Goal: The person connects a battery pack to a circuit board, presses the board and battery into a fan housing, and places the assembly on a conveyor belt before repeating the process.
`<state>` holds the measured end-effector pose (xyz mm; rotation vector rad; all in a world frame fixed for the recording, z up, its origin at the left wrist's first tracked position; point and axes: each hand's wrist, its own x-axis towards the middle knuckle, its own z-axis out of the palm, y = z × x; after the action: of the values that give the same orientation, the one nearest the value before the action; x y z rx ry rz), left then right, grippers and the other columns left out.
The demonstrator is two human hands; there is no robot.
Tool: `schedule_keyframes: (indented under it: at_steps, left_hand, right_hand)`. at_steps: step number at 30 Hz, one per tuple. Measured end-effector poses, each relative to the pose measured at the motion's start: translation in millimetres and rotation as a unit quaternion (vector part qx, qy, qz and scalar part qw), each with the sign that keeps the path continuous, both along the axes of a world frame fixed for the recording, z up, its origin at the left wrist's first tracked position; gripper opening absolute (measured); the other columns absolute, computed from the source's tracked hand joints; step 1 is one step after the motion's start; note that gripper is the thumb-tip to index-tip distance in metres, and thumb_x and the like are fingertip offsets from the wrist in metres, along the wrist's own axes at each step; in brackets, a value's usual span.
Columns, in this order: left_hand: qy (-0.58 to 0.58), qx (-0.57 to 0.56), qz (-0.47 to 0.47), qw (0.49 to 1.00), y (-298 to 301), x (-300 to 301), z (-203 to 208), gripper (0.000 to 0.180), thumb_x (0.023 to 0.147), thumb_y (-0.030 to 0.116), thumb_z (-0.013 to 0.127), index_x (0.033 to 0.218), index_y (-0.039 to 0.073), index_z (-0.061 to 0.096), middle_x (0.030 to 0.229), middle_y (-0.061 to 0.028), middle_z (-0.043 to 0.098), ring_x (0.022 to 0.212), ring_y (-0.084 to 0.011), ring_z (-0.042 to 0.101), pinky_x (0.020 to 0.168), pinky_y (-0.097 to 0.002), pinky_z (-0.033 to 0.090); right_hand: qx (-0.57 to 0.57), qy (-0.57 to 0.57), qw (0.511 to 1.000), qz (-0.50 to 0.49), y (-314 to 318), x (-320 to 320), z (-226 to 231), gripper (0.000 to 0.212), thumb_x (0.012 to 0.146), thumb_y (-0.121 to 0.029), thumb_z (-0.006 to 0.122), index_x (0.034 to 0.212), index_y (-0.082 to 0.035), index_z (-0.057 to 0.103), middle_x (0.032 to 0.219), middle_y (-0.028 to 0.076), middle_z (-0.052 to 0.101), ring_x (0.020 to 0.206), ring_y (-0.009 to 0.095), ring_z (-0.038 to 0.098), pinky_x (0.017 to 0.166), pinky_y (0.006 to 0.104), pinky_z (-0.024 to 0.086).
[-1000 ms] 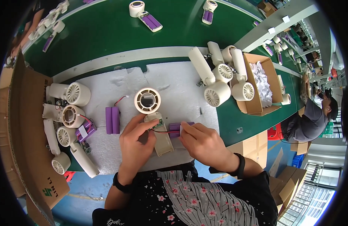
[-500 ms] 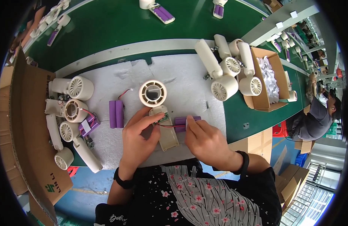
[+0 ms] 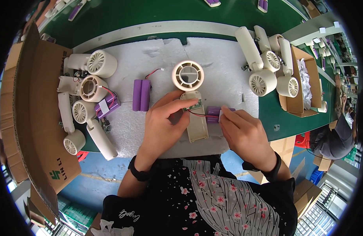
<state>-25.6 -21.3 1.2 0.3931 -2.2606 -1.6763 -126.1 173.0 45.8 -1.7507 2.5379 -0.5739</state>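
Observation:
A cream handheld fan lies on a white foam sheet, its round head pointing away from me and its handle shell opened up. My left hand grips a small green circuit board at the shell's upper end, index finger on top and thumb beside it. Red and black wires run from there to a purple two-cell battery pack, right of the shell. My right hand pinches the pack's right end, where a bit of white shows. Its fingertips partly hide that end.
Another purple battery pack with a wire lies left of the fan. Several cream fans crowd both sides, by a tall cardboard box at left and a carton of white pieces at right. A co-worker sits far right.
The whole view has shifted, so the bench things appear farther right and higher. Both hands keep nearly the same hold on the circuit board and the battery pack.

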Motion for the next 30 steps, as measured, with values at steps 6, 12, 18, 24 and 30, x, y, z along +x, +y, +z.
schedule_keyframes:
  at_steps: [6,12,18,24,30]
  left_hand:
    - [-0.013,0.002,0.015,1.0,3,-1,1,0.034,0.075,-0.005,0.065,0.104,0.011,0.074,0.108,-0.0092,0.068,0.078,-0.0171,0.066,0.064,-0.0264,0.05]
    - [0.007,-0.006,0.028,1.0,5,-2,-5,0.033,0.074,-0.004,0.066,0.102,0.011,0.074,0.107,-0.0089,0.068,0.076,-0.0174,0.066,0.063,-0.0266,0.05]
    - [0.001,-0.022,0.036,0.999,3,-1,-1,0.033,0.074,-0.003,0.066,0.101,0.012,0.074,0.106,-0.0089,0.068,0.076,-0.0188,0.067,0.064,-0.0273,0.051]
    - [0.005,-0.041,0.02,0.999,2,0,-2,0.037,0.074,-0.009,0.065,0.104,0.01,0.074,0.111,-0.0092,0.067,0.079,-0.0106,0.065,0.063,-0.0215,0.049]
    - [0.0,-0.039,0.022,0.999,2,0,-4,0.037,0.074,-0.009,0.065,0.104,0.01,0.074,0.112,-0.0099,0.068,0.078,-0.0108,0.065,0.062,-0.0222,0.05]
  right_hand:
    - [0.019,0.053,0.998,-0.026,-5,13,-5,0.02,0.068,0.004,0.07,0.088,0.005,0.065,0.103,0.018,0.067,0.078,0.027,0.066,0.066,0.034,0.056]
    - [0.0,0.064,0.996,-0.058,-6,18,-11,0.02,0.066,0.004,0.07,0.086,0.005,0.065,0.103,0.018,0.068,0.079,0.027,0.067,0.067,0.034,0.057]
    - [-0.05,-0.002,0.996,-0.076,0,9,-10,0.017,0.067,0.006,0.071,0.083,0.003,0.065,0.1,0.016,0.07,0.08,0.027,0.067,0.069,0.0335,0.056]
    - [-0.052,-0.066,0.992,-0.09,1,7,-5,0.015,0.07,0.008,0.071,0.081,0.003,0.063,0.103,0.015,0.069,0.081,0.029,0.067,0.071,0.0332,0.055]
    - [-0.035,-0.213,0.97,-0.114,0,-2,-3,0.013,0.077,0.009,0.066,0.086,0.004,0.059,0.105,0.014,0.064,0.079,0.025,0.063,0.074,0.0296,0.051]
